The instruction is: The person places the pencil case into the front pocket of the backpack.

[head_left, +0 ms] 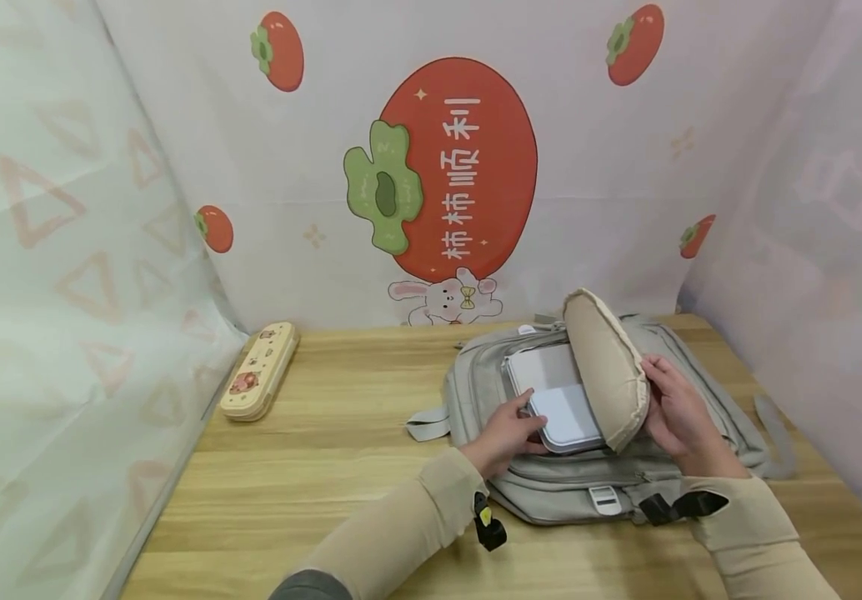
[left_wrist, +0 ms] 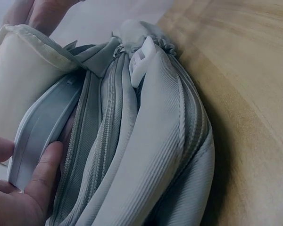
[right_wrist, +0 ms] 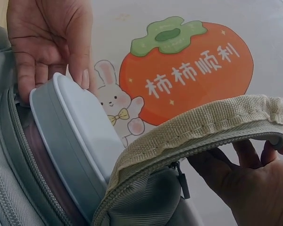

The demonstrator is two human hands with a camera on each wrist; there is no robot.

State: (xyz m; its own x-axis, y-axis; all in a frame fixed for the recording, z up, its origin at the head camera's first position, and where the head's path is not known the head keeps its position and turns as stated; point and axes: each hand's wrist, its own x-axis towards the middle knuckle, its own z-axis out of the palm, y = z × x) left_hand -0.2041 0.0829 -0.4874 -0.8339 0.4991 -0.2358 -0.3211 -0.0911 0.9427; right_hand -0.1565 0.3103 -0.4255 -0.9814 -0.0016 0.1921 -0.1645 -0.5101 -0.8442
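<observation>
A grey-green backpack (head_left: 476, 375) lies on the table with its front pocket unzipped. My right hand (head_left: 679, 408) grips the edge of the beige-lined pocket flap (head_left: 607, 375) and holds it up. With thumb and fingers, my left hand (head_left: 506, 433) pinches the near left end of a pale blue-white box (head_left: 566, 417) with rounded corners. The box sits partly inside the pocket, and its far end is hidden behind the flap. Beyond it in the pocket lies another whitish flat thing (head_left: 539, 367). Zipper teeth (left_wrist: 75, 141) run beside the box in the left wrist view.
A cream pencil case (head_left: 258, 371) with small printed pictures lies at the table's back left. A grey strap (head_left: 428, 423) sticks out left of the backpack, and a white buckle (head_left: 605, 500) hangs at its near side. Printed cloth walls (head_left: 311, 167) surround the wooden table (head_left: 348, 467).
</observation>
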